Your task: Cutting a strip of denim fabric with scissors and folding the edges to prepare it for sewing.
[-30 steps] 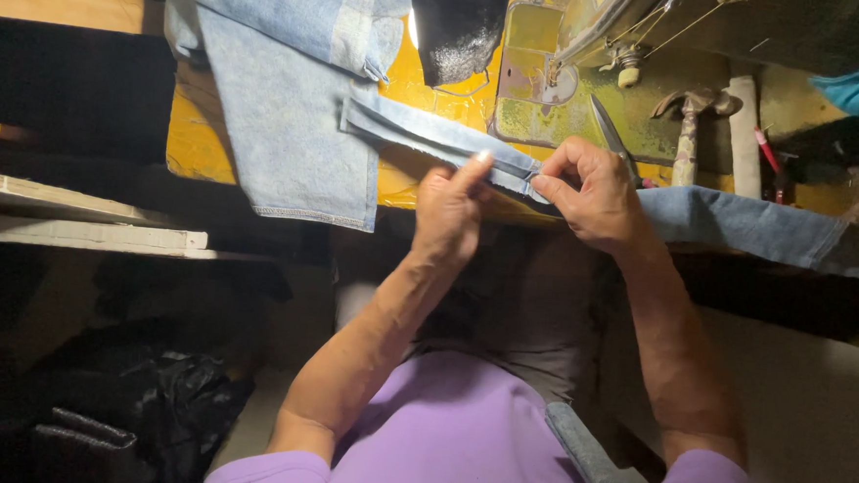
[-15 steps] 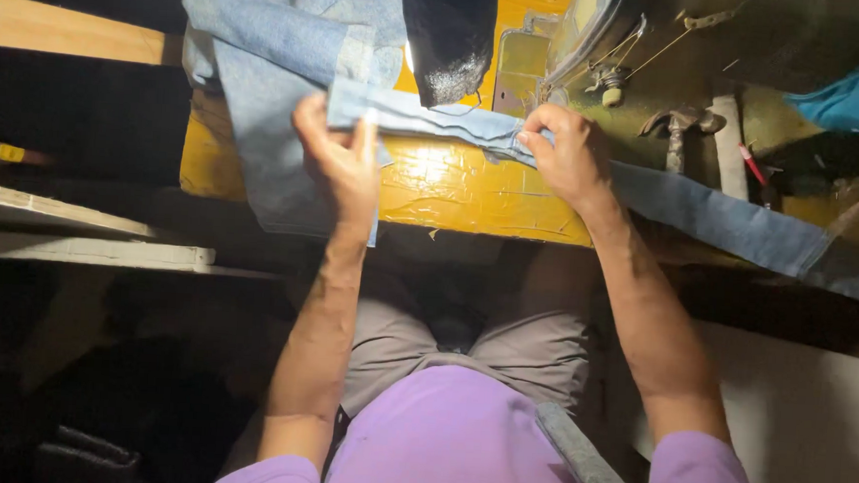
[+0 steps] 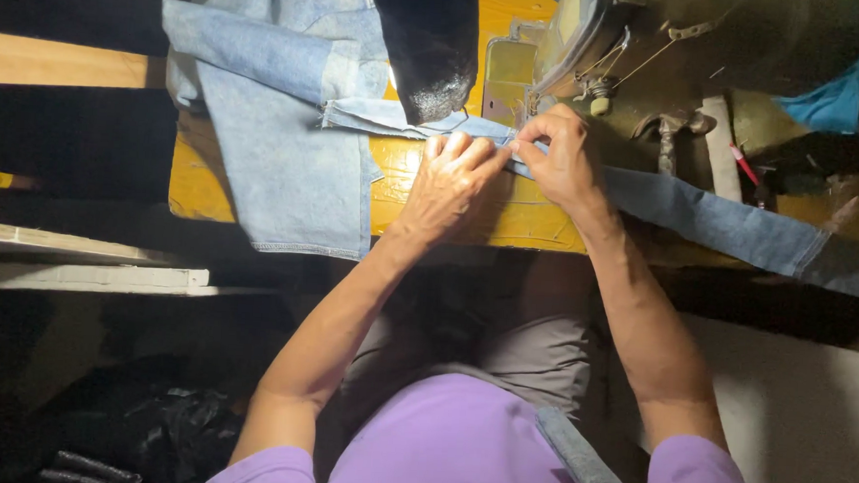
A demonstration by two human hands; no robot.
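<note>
The left hand lies flat, fingers together, pressing the folded denim strip onto the yellow table. Just right of it, the right hand pinches the strip's edge beside the sewing machine (no labels readable). The strip trails right, past the table edge. Left, a denim garment hangs over the near edge.

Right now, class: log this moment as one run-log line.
left hand: flat on denim strip | right hand: pinching strip | beside: sewing machine
</note>
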